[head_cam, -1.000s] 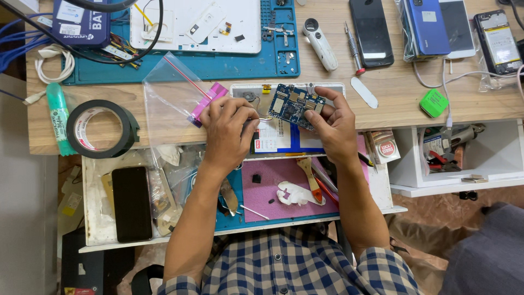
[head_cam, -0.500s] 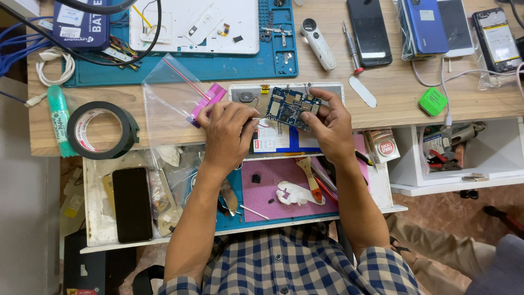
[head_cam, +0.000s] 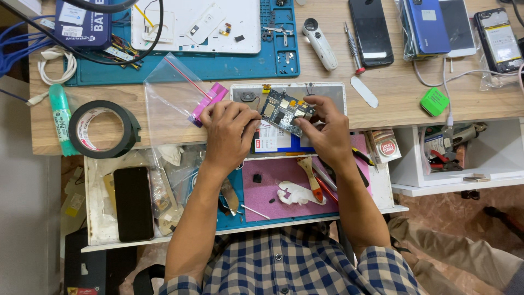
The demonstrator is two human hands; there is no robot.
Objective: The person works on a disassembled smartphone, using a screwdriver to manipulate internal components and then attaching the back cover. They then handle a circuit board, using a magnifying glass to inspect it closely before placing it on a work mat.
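While both hands pinch the circuit board (head_cam: 285,113), fingers clamped, it sits tilted more vs 0.5 s ago; left hand (head_cam: 229,134), right hand (head_cam: 326,134) barely shift.

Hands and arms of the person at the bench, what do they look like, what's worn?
Both the left hand and the right hand are bare, with no gloves, rings or watch visible. Forearms are uncovered; short sleeves of a blue, white and tan checked shirt end near the elbows.
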